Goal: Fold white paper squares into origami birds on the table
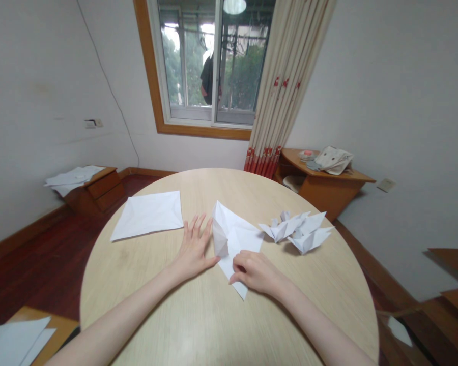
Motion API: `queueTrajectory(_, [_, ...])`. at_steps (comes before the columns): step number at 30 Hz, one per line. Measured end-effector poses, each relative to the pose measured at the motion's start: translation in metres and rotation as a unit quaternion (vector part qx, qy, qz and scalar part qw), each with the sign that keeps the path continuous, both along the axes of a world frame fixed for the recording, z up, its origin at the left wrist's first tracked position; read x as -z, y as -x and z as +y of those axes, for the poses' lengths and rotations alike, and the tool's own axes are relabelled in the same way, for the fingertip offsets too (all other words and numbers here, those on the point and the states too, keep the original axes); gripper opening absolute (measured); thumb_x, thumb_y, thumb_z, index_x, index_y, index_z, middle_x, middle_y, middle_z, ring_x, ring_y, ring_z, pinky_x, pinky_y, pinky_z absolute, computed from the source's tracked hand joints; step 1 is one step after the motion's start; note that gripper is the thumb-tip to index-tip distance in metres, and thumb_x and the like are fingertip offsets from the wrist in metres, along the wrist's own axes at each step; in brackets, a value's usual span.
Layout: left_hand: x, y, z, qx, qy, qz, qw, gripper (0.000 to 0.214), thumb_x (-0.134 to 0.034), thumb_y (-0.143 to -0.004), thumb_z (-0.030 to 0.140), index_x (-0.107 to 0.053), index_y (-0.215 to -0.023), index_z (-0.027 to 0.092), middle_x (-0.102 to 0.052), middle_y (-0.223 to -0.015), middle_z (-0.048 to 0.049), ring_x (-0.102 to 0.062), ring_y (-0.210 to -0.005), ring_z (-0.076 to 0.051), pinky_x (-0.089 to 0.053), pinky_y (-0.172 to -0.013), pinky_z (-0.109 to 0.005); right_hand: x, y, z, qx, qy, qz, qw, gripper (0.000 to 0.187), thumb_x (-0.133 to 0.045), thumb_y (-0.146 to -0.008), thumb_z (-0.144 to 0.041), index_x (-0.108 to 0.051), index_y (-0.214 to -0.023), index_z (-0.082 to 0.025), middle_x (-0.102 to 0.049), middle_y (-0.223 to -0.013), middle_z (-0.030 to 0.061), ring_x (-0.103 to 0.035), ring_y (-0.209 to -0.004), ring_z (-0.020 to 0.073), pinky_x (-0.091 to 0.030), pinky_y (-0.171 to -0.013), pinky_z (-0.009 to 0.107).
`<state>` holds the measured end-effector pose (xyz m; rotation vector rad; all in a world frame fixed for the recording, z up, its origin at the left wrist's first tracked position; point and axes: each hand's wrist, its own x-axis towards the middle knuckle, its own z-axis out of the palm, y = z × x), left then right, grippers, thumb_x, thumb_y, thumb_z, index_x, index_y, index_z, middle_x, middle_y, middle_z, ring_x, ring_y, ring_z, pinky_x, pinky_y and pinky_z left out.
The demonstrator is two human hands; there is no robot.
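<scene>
A partly folded sheet of white paper (245, 233) lies in the middle of the round table, one flap standing up along its left side. My left hand (194, 246) rests flat beside that flap, fingers spread, its thumb at the paper's left edge. On the lower part of the sheet sits my right hand (252, 269), fingers curled under and pressed against the paper; whether it pinches a layer is hidden. Several folded paper shapes (305, 239) with pointed tips stand to the right. Flat white paper (148, 216) lies at the left.
The round wooden table (229, 330) fills the middle. Behind it are a window, a curtain (286, 91) and a corner cabinet (324, 195) with a cloth bag. A low drawer unit (105, 190) with papers stands left; more white sheets (15, 340) lie at lower left.
</scene>
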<state>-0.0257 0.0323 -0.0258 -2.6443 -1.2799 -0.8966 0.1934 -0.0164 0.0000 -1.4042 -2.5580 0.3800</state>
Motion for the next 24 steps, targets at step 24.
queueTrajectory(24, [-0.0005, -0.0009, -0.0007, -0.007, 0.002, 0.003, 1.000, 0.102, -0.068, -0.072, 0.043, -0.005, -0.149, 0.021, -0.016, -0.152, -0.0198, -0.010, -0.141, -0.042, -0.008, -0.110, -0.063, -0.0100, -0.0080, -0.0009, -0.003, 0.066, 0.050, 0.997, 0.042, -0.087, -0.054, -0.045, -0.060, -0.072, -0.019, -0.053, -0.069, -0.0048, -0.046, -0.064, 0.0122, -0.031, -0.058, 0.021])
